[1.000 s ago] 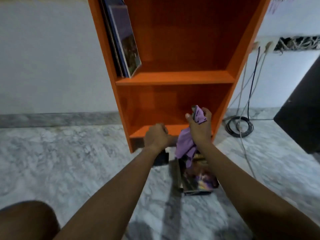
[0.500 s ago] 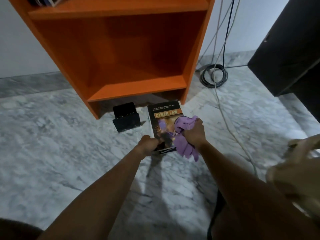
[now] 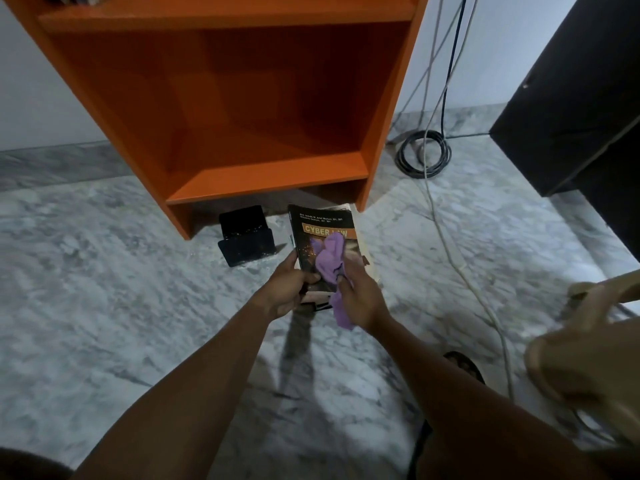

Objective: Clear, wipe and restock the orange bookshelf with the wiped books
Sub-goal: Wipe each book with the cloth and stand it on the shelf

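left hand point(image 3: 287, 289) grips book point(image 3: 313, 224) | right hand point(image 3: 360, 299) grips cloth point(image 3: 330, 258) | marble floor point(image 3: 104, 271) | white wall point(image 3: 34, 98)

The bookshelf point(image 3: 263, 174) fills the upper centre of the frame, standing on the floor point(image 3: 104, 271) against the wall. Just below its lowest shelf, at centre, the Cyber Law book point(image 3: 322, 225) sits over a second book point(image 3: 346, 207) — left hand point(image 3: 287, 294) at its left edge, right hand point(image 3: 360, 299) at its lower right, a cloth point(image 3: 330, 254) on its cover. A small stand point(image 3: 246, 239) sits to its left. A coiled cable point(image 3: 424, 154) lies right of the bookshelf; a cabinet point(image 3: 571, 98) occupies the upper right.
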Action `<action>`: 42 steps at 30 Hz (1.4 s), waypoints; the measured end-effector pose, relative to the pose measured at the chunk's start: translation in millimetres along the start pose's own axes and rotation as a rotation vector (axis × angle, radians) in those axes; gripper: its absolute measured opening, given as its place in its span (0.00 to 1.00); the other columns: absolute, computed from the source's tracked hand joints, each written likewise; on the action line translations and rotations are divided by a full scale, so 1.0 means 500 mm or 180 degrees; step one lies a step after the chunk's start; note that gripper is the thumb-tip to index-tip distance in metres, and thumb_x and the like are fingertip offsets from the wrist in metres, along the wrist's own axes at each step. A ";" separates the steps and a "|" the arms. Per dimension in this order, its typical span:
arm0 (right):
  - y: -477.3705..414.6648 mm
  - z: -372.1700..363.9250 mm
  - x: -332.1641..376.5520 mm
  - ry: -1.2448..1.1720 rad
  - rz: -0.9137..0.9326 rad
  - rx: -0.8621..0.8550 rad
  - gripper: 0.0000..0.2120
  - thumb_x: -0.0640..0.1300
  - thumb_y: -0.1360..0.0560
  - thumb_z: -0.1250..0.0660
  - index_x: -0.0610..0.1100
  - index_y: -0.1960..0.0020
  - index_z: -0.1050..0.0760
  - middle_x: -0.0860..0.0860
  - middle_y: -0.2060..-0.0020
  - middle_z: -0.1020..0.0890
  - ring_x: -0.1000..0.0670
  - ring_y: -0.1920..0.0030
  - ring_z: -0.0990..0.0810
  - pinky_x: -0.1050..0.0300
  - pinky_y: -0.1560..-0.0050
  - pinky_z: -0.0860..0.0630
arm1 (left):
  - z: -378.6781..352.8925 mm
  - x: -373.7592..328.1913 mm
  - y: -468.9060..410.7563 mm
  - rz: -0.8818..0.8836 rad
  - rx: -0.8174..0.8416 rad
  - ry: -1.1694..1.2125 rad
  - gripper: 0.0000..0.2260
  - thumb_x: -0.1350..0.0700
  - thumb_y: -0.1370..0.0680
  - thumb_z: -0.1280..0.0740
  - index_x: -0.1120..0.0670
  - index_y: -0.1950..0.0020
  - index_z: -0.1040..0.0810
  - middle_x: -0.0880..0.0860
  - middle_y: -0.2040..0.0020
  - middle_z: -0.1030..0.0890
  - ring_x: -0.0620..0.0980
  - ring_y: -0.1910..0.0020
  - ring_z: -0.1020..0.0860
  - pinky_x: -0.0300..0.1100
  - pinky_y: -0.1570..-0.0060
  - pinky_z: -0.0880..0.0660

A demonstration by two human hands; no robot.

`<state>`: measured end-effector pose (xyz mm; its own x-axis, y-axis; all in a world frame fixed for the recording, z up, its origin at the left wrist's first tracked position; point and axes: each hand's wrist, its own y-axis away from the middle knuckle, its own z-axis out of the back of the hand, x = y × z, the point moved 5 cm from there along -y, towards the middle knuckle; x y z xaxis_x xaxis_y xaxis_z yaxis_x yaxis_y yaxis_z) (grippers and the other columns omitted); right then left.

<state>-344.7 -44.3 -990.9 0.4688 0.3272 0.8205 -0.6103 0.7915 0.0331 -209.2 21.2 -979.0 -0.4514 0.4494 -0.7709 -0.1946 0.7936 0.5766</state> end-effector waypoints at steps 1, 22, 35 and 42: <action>0.003 -0.007 0.022 -0.0111 0.0175 0.0091 0.15 0.37 0.17 0.42 0.42 0.33 0.26 0.53 0.40 0.23 0.59 0.42 0.24 0.69 0.42 0.29 | 0.002 -0.011 0.014 -0.0070 0.0155 -0.0037 0.29 0.75 0.21 0.42 0.47 0.28 0.30 0.55 0.49 0.15 0.56 0.53 0.17 0.58 0.47 0.18; -0.062 0.182 0.208 -0.0994 -0.1262 -0.1737 0.16 0.48 0.14 0.44 0.39 0.47 0.23 0.47 0.60 0.21 0.42 0.50 0.22 0.56 0.53 0.33 | 0.013 -0.211 0.306 -0.0952 0.1425 -0.0380 0.34 0.71 0.29 0.32 0.43 0.29 0.24 0.61 0.31 0.22 0.64 0.38 0.24 0.49 0.52 0.21; 0.009 0.075 0.440 -0.0879 0.1163 -0.0528 0.19 0.40 0.16 0.43 0.54 0.31 0.23 0.52 0.24 0.32 0.62 0.29 0.35 0.74 0.31 0.40 | 0.030 -0.257 0.314 -0.1301 0.0806 -0.0154 0.29 0.74 0.23 0.39 0.45 0.31 0.21 0.60 0.53 0.27 0.50 0.70 0.29 0.41 0.69 0.27; 0.063 0.053 0.416 -0.0951 0.1247 -0.0629 0.17 0.36 0.18 0.37 0.50 0.34 0.19 0.54 0.36 0.23 0.65 0.36 0.26 0.75 0.40 0.31 | 0.062 -0.271 0.330 -0.1438 0.0193 0.0334 0.26 0.72 0.22 0.41 0.51 0.29 0.25 0.55 0.53 0.14 0.51 0.63 0.17 0.48 0.61 0.16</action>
<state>-283.4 35.1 -804.0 0.0100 0.4794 0.8775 -0.5577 0.7311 -0.3931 -152.9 103.9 -788.0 -0.4195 0.0119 -0.9077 -0.3419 0.9242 0.1701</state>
